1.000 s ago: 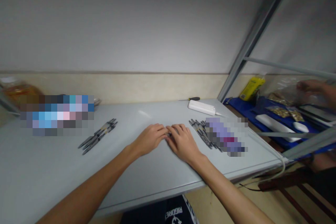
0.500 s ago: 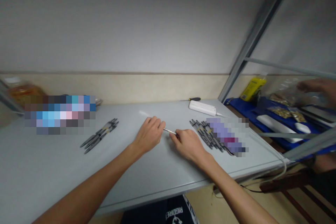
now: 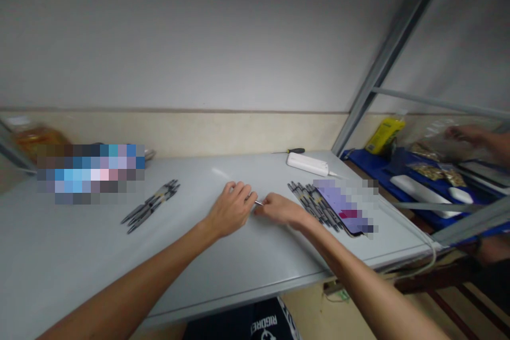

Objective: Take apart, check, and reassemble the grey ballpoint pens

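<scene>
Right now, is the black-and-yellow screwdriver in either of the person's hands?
No, the screwdriver lies on the table near the wall, apart from the left hand and right hand.

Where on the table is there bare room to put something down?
Bare table shows between the left-side pens and the left hand, and between the forearms down to the near edge. It's crowded right of the right hand: the right-side pens lie close beside a blurred purple item, with a white device behind.
</scene>
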Demonstrator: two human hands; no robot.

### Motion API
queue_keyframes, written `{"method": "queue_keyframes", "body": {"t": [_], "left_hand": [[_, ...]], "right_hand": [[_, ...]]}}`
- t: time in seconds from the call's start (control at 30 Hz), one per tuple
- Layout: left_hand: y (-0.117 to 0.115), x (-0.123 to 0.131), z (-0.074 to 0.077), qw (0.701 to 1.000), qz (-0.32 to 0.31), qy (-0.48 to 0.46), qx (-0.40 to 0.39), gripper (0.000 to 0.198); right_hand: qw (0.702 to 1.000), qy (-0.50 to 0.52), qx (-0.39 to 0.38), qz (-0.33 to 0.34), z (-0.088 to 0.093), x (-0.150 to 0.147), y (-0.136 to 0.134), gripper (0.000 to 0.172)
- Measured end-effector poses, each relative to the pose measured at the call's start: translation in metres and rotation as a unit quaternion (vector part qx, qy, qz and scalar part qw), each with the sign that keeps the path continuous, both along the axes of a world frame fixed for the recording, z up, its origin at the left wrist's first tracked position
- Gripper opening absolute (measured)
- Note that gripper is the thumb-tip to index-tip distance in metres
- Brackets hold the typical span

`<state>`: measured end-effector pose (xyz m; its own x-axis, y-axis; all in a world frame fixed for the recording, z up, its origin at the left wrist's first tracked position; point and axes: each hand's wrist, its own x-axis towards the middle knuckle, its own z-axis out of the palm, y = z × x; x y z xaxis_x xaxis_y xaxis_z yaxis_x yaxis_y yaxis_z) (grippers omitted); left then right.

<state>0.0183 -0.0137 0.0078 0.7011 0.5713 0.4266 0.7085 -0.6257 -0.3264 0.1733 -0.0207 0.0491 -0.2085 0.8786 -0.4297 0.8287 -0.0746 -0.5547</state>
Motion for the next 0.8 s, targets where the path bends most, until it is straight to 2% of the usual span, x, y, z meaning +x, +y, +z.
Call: {"method": "queue_keyframes", "body": {"t": [0.03, 0.1, 0.17, 0.23, 0.3, 0.37, 0.43, 0.53, 0.6, 0.7, 0.8], "left_hand": [[-0.001, 0.0, 0.001, 1.0, 0.001, -0.012, 0.01, 0.01], [-0.003, 0.0, 0.002, 0.999, -0.006, -0.038, 0.015, 0.015], [-0.004, 0.0, 0.003, 0.999, -0.016, -0.052, -0.001, 0.024], [-0.005, 0.001, 0.004, 0.998, -0.008, -0.053, -0.027, 0.028], [-0.004, 0.002, 0.003, 0.997, 0.019, -0.048, -0.048, 0.028], [-0.001, 0.004, 0.002, 0.996, 0.051, -0.039, -0.068, 0.025], [0.001, 0.006, 0.0, 0.992, 0.078, -0.029, -0.094, 0.023], [0.002, 0.011, -0.002, 0.985, 0.111, -0.02, -0.133, 0.023], [0.002, 0.014, -0.002, 0.978, 0.131, -0.018, -0.16, 0.023], [0.001, 0.017, -0.001, 0.963, 0.182, -0.029, -0.196, 0.023], [0.002, 0.017, 0.001, 0.943, 0.23, -0.052, -0.236, 0.024]], "right_hand": [[0.989, 0.084, -0.116, 0.027, 0.002, 0.004, 0.003, 0.032], [0.929, 0.199, -0.304, 0.071, 0.002, 0.009, 0.006, 0.038], [0.883, 0.252, -0.387, 0.085, -0.001, 0.008, 0.006, 0.038], [0.884, 0.257, -0.384, 0.071, -0.004, 0.003, 0.003, 0.037], [0.924, 0.217, -0.313, 0.037, -0.006, -0.006, 0.0, 0.035], [0.978, 0.125, -0.17, 0.003, -0.01, -0.013, -0.001, 0.031], [1.0, 0.005, -0.011, -0.006, -0.014, -0.019, -0.001, 0.023], [0.984, -0.122, 0.13, 0.016, -0.021, -0.02, -0.002, 0.029], [0.966, -0.176, 0.186, 0.037, -0.023, -0.019, -0.004, 0.034], [0.932, -0.238, 0.263, 0.078, -0.023, -0.017, -0.007, 0.031], [0.904, -0.271, 0.309, 0.116, -0.022, -0.015, -0.005, 0.029]]}}
